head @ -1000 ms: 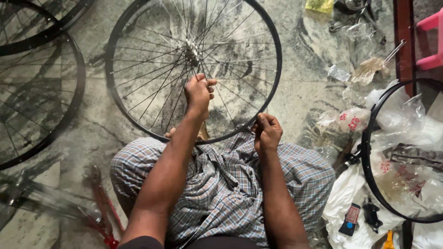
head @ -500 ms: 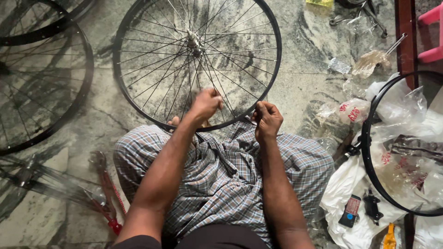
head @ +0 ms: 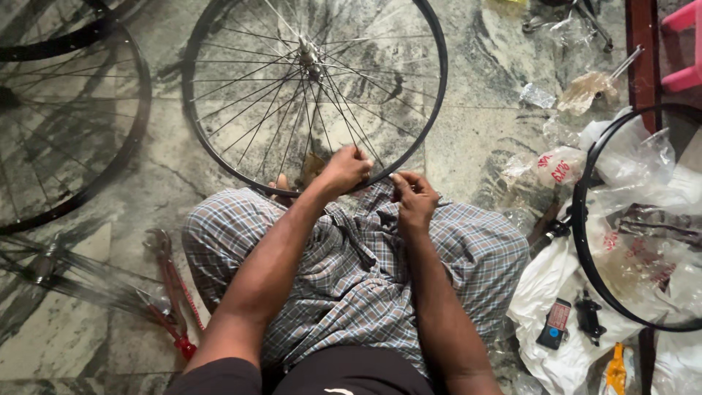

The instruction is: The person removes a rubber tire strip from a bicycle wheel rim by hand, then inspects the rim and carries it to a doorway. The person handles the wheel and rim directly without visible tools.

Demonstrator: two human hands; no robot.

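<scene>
Black-rimmed bicycle wheel [head: 314, 95] lies on the marble floor [head: 482, 139], its near edge at the checked-cloth lap [head: 351, 263].
Thin steel spokes fan from a silver hub [head: 310, 54]. The left hand [head: 344, 170] has its fingers closed on the rim's near edge; the right hand [head: 415, 197] pinches something too small to tell beside it. White plastic bags [head: 556, 292] at right hold a small dark packet and a black part, under a bare rim [head: 585, 241].

Lit evenly and softly from above, moderately bright. Threw faint spoke shadows onto the marble floor [head: 482, 139] beneath the wheel [head: 314, 88]. Showed mild glare on the plastic bags [head: 643, 190] at right. Stayed sharp centrally, slightly softened and stretched toward the edges.
</scene>
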